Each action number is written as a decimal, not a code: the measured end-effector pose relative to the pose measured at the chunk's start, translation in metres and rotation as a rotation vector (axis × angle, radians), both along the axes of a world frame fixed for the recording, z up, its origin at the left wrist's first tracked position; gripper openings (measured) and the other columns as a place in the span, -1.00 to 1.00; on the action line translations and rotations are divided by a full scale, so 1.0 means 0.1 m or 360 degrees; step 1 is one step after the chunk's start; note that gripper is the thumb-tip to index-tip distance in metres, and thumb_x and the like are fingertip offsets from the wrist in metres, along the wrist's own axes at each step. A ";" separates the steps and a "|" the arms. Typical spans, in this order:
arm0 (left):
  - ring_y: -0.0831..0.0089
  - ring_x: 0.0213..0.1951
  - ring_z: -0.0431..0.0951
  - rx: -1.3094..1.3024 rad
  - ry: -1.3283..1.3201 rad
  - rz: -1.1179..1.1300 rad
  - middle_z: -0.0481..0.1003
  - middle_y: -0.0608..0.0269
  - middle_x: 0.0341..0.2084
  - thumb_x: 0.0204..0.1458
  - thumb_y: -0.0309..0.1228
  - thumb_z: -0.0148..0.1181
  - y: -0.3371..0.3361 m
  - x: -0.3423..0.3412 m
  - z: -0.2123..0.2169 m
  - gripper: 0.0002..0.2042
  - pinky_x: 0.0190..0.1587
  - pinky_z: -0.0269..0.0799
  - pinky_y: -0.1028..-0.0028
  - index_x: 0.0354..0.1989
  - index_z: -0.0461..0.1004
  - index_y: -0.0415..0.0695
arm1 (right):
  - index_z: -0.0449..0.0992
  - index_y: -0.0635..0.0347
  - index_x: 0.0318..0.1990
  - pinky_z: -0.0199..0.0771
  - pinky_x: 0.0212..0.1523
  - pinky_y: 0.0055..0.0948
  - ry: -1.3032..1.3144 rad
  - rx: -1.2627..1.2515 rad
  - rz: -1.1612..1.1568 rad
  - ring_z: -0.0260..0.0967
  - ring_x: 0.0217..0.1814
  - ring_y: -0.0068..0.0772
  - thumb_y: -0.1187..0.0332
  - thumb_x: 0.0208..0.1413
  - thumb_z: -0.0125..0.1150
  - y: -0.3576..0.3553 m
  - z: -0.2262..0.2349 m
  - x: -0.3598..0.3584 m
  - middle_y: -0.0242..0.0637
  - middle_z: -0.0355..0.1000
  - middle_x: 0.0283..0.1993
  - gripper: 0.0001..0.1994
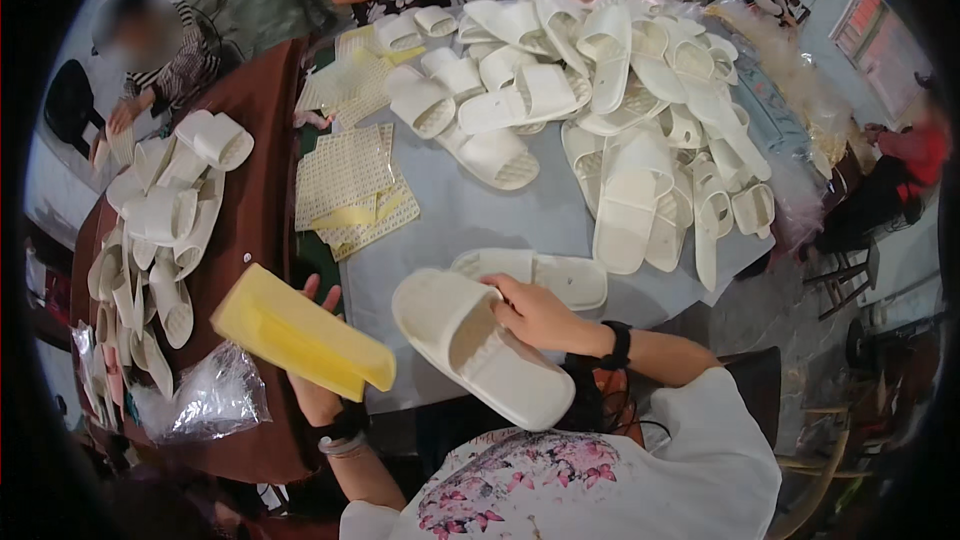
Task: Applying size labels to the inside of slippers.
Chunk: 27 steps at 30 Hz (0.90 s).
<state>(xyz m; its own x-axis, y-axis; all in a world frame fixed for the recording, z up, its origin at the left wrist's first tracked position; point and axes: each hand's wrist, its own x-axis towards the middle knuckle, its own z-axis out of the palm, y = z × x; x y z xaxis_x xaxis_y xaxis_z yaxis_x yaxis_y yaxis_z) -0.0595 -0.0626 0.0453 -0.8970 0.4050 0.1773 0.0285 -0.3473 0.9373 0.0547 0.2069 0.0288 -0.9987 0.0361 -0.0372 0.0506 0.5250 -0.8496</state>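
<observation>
Yellow backing sheets (290, 330), pale on one face and slightly curled, lie across my left hand (329, 298). That hand is closed on them, with fingertips showing past the upper edge and the palm hidden. A white slide slipper (435, 325) is in my right hand (545, 315), which grips it by the side of the strap. The slipper tilts, its heel toward me and its toe pointing up and left. Just behind it, another white slipper (570, 280) lies on the grey table cover (480, 225), partly covered by the held one.
A large heap of white slippers (630, 90) fills the table's far right. Printed sticker sheets (345, 175) lie at its left side. More slippers (165, 210) and a clear plastic bag (215, 395) rest on a brown-covered table (255, 190). Several people sit around.
</observation>
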 end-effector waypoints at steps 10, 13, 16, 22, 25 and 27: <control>0.38 -0.18 0.47 -0.0198 -0.0989 -0.0182 0.42 0.09 -0.16 0.04 -0.47 0.02 0.21 0.59 -0.18 -0.67 -0.17 0.41 0.53 0.00 0.29 -0.27 | 0.14 0.09 0.15 0.29 -0.22 -0.22 0.0241 0.0673 0.0038 0.29 -0.13 -0.16 0.36 -0.14 0.24 0.55 0.11 0.10 -0.20 0.29 -0.09 -0.37; 0.57 -0.30 0.45 -0.0379 -0.0883 -0.0173 0.45 0.27 -0.28 0.08 -0.39 0.03 0.53 0.58 -0.28 -0.74 -0.27 0.36 0.57 -0.12 0.35 -0.31 | 0.11 0.11 0.17 0.25 -0.14 -0.10 0.0215 0.1071 -0.0033 0.23 -0.05 -0.06 0.26 -0.24 0.31 0.74 -0.17 0.30 -0.14 0.21 -0.05 -0.26; 0.59 -0.31 0.43 -0.0609 -0.0786 -0.0397 0.45 0.29 -0.29 0.08 -0.36 0.05 0.80 0.54 -0.21 -0.71 -0.26 0.35 0.58 -0.11 0.34 -0.32 | 0.05 0.15 0.20 0.25 -0.19 -0.10 -0.0047 0.1265 -0.0269 0.22 -0.14 -0.04 0.14 -0.24 0.29 0.56 -0.35 0.49 -0.11 0.20 -0.10 -0.20; 0.60 -0.31 0.39 -0.0772 -0.0488 -0.0427 0.45 0.29 -0.30 0.09 -0.38 0.02 0.98 0.45 -0.33 -0.72 -0.24 0.33 0.58 -0.11 0.34 -0.33 | 0.14 0.25 0.10 0.29 -0.27 -0.15 0.0183 0.0762 -0.0805 0.22 -0.25 0.01 0.18 -0.03 0.05 0.10 -0.58 0.50 -0.03 0.16 -0.23 -0.45; 0.59 -0.31 0.40 -0.0823 -0.0486 -0.0426 0.45 0.29 -0.29 0.08 -0.37 0.04 0.86 0.40 -0.27 -0.72 -0.23 0.33 0.58 -0.12 0.35 -0.33 | 0.19 0.26 0.05 0.32 -0.27 -0.12 0.0021 0.0683 -0.0657 0.23 -0.20 0.00 0.24 -0.01 0.04 0.09 -0.44 0.50 -0.05 0.17 -0.16 -0.53; 0.58 -0.30 0.41 -0.0607 -0.0524 -0.0132 0.45 0.28 -0.28 0.08 -0.36 0.05 0.74 0.37 -0.17 -0.71 -0.23 0.34 0.58 -0.12 0.35 -0.33 | 0.32 0.24 -0.09 0.36 -0.34 -0.20 0.0142 0.0781 -0.0799 0.30 -0.25 -0.09 0.33 -0.04 0.09 0.19 -0.47 0.56 -0.10 0.23 -0.16 -0.66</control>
<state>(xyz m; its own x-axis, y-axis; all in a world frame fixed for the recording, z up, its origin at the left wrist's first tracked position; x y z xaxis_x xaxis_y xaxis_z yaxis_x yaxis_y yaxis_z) -0.0224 0.0111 0.0284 -0.8424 0.4579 -0.2840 -0.3031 0.0329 0.9524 0.1109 0.2260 -0.0184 -0.8554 0.4848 0.1825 0.3283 0.7799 -0.5330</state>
